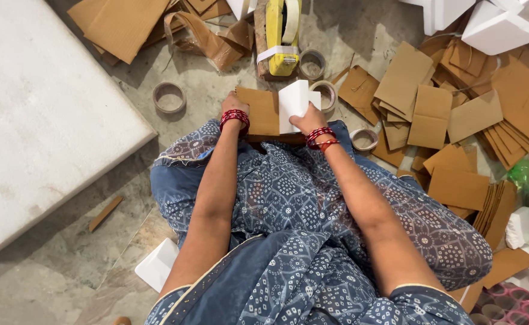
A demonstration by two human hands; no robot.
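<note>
Here, on the floor (66, 265) beside a roll of tape (169, 97), the left hand (234, 106) seemingly presses the edge of a cardboard sheet (258, 111); its grip is hidden. The right hand (307, 120) is closed around a white foam block (292, 103) resting against that sheet, with cardboard pieces (433, 114) farther right.

Loose cardboard pieces (451, 114) cover the floor, with tape rolls (169, 97), a yellow tape dispenser (283, 36) and a large white slab (42, 114).
</note>
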